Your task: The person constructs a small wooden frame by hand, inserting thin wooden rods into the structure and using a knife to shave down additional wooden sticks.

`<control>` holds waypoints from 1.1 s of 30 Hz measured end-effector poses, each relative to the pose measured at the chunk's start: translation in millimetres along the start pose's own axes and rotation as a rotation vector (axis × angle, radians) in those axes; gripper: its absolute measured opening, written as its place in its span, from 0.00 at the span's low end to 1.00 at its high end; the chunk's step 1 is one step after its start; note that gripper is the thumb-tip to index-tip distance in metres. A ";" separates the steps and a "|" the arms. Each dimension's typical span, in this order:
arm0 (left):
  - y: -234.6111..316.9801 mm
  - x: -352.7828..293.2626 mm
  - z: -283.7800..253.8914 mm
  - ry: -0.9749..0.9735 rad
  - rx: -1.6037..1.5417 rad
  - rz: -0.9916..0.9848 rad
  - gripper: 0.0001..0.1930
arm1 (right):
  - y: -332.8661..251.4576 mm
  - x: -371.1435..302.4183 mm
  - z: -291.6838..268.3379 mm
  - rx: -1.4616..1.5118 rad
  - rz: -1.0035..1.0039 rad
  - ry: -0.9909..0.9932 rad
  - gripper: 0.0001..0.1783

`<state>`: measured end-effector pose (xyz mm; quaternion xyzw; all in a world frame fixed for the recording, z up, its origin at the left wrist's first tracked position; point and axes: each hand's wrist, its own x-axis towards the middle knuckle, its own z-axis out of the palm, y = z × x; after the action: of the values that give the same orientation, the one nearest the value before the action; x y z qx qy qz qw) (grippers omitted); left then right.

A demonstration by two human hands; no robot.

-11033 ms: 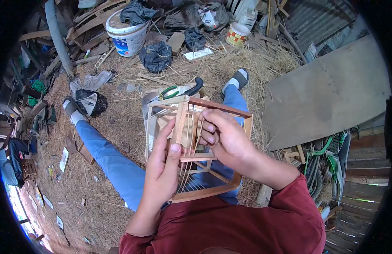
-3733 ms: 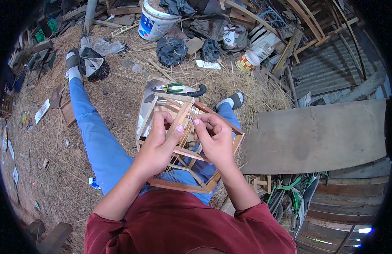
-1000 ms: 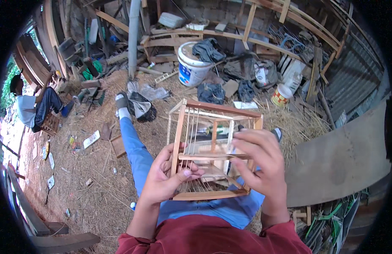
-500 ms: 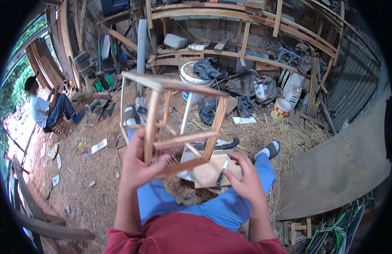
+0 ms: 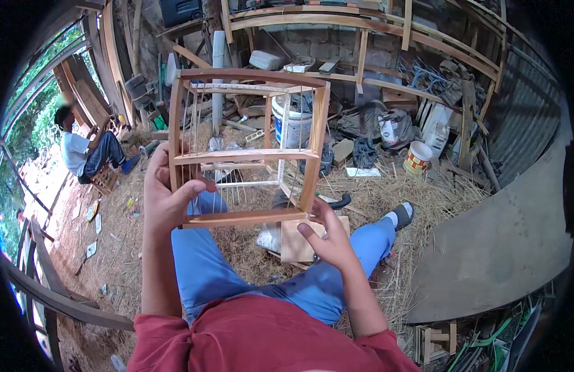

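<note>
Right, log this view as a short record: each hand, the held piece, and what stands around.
Left hand: gripping the left upright of an open, box-shaped light-brown wooden frame
Right hand: thumb and fingers apart, by the frame's lower right corner; contact unclear
Between the legs: pale, flat wooden board
Behind the frame: large round white bucket, partly hidden
Farther right: small round red-and-yellow patterned bucket
Right side: wide grey-brown sheet
Far left: seated person in a light top

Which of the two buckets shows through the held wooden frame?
The larger white-and-blue bucket, behind the upper opening of the wooden frame; the smaller red-and-yellow bucket stands outside it, to the right.
</note>
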<state>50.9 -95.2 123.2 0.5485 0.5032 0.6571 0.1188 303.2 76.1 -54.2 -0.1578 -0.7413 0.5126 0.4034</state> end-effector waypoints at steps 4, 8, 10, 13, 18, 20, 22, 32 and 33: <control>-22.2 32.9 -5.3 0.023 -0.004 0.062 0.31 | 10.5 16.6 3.4 -0.001 0.048 0.002 0.38; -62.3 59.0 -28.8 0.080 -0.051 0.107 0.27 | 7.5 35.0 4.9 -0.032 0.129 -0.031 0.34; -87.6 70.7 -51.7 0.078 -0.030 0.088 0.26 | 9.9 51.3 6.7 -0.090 0.157 -0.087 0.29; -131.9 94.5 -77.6 0.034 -0.060 0.054 0.22 | 24.0 90.6 3.0 -0.267 0.092 -0.261 0.28; -204.1 125.4 -104.4 0.086 -0.094 -0.127 0.17 | 59.4 158.1 19.0 -0.216 0.193 -0.442 0.26; -233.9 136.1 -113.4 0.093 -0.179 -0.231 0.15 | 87.2 173.4 25.6 -0.195 0.244 -0.520 0.24; -271.2 144.7 -122.0 0.119 -0.213 -0.311 0.15 | 127.4 176.0 29.2 -0.254 0.321 -0.538 0.24; -410.8 135.6 -164.5 0.103 -0.033 -0.628 0.14 | 192.9 168.2 73.8 -0.576 0.209 -0.871 0.22; -413.5 133.7 -163.3 0.103 -0.033 -0.634 0.14 | 194.4 168.5 76.4 -0.573 0.213 -0.875 0.22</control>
<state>-299.5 105.2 -106.1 0.3283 0.6437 0.6224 0.3008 104.9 219.3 -164.5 -0.1076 -0.9304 0.3458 -0.0569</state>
